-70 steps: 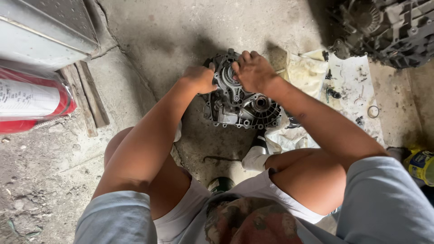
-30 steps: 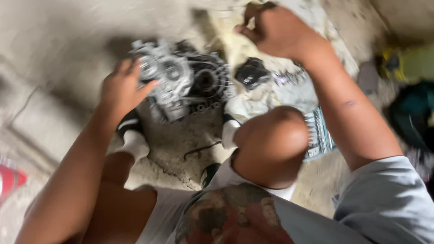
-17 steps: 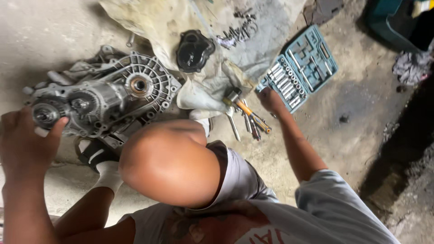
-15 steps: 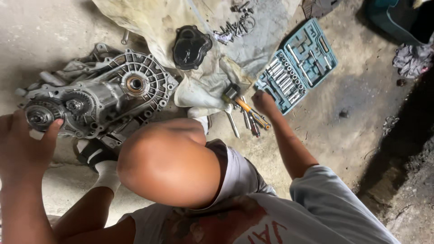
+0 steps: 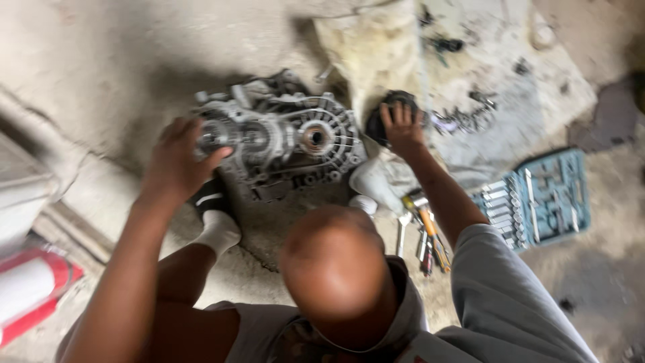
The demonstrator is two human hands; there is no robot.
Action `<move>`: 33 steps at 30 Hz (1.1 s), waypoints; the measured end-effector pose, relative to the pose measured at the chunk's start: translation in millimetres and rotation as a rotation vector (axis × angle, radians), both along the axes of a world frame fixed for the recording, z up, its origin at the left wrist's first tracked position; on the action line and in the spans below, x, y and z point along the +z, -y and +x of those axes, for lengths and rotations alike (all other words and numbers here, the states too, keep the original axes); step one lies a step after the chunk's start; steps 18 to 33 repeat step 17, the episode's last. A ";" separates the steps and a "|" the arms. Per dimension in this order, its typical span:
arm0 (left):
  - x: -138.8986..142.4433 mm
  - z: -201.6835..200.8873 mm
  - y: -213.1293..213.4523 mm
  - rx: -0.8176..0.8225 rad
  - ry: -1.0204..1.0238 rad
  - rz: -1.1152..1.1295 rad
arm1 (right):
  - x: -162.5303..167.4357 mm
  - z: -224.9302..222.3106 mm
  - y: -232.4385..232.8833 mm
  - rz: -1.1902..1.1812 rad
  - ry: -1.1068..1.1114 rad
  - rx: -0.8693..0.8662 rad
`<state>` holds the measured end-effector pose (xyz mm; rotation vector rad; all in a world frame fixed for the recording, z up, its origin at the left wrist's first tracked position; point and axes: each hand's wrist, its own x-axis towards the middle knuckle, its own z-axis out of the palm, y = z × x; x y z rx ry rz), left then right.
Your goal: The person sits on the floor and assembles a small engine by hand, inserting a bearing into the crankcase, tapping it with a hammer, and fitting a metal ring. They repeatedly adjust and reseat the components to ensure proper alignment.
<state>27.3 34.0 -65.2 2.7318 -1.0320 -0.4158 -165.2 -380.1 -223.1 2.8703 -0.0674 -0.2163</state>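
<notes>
A grey ribbed metal engine casing [image 5: 289, 138] lies on the concrete floor in front of me. My left hand [image 5: 176, 163] grips its left end, with the fingers curled round a round fitting there. My right hand [image 5: 402, 128] reaches past the casing's right end and closes over a black round cover [image 5: 384, 111] that lies on a dirty cloth [image 5: 497, 74]. My bent knee [image 5: 332, 262] fills the lower middle of the view, and my socked foot [image 5: 216, 228] rests just under the casing.
A teal socket set case [image 5: 541, 198] lies open at the right. Wrenches and an orange-handled screwdriver [image 5: 426, 235] sit beside my right forearm. Small bolts [image 5: 463, 119] are scattered on the cloth. A red and white cylinder [image 5: 30, 292] lies at the lower left.
My right hand has moved from the tools beside the socket case up to the black cover. My left hand has stayed on the casing's left end. The view has swung and blurred.
</notes>
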 end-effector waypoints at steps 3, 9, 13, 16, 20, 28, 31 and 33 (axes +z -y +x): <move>-1.7 9.4 -4.8 -0.036 -0.004 -0.019 | -4.4 25.1 -7.1 0.079 -0.146 -0.070; 9.1 5.3 -17.0 0.020 -0.082 -0.167 | 21.0 34.0 -15.5 0.205 -0.337 -0.176; 10.3 -15.1 -42.3 0.029 -0.062 -0.239 | 31.4 19.1 -16.0 0.339 -0.308 -0.248; 13.3 -12.8 -47.3 0.006 -0.060 -0.116 | 31.0 20.3 -6.0 0.321 -0.289 -0.281; 15.2 -13.9 -50.1 -0.022 -0.050 -0.090 | 28.3 18.2 -4.4 0.286 -0.319 -0.286; 15.2 -13.9 -50.1 -0.022 -0.050 -0.090 | 28.3 18.2 -4.4 0.286 -0.319 -0.286; 15.2 -13.9 -50.1 -0.022 -0.050 -0.090 | 28.3 18.2 -4.4 0.286 -0.319 -0.286; 15.2 -13.9 -50.1 -0.022 -0.050 -0.090 | 28.3 18.2 -4.4 0.286 -0.319 -0.286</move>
